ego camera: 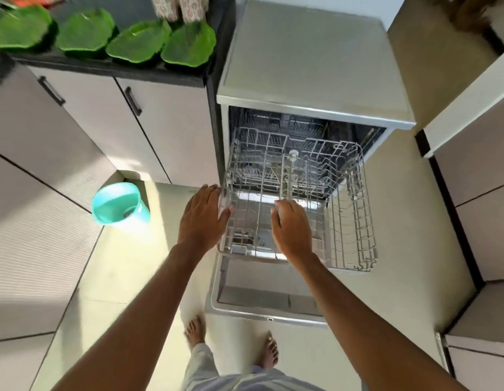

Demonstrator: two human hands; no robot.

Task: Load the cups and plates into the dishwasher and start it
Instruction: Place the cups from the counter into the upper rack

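Note:
The grey dishwasher (310, 69) stands open with its door (262, 306) folded down. An empty wire rack (355, 215) is pulled out over the door. My left hand (202, 218) hovers with straight fingers at the rack's left edge. My right hand (291, 230) reaches over the rack's middle, fingers relaxed, holding nothing. Several green leaf-shaped plates (137, 42) lie in a row on the dark counter (109, 67) to the left of the dishwasher. Two patterned cups (178, 7) stand behind the plates at the top edge.
A teal bucket (119, 206) sits on the floor in the corner by the cabinets (149, 131). More cabinets (485, 193) line the right side. My bare feet (194, 331) stand on the tiled floor in front of the door.

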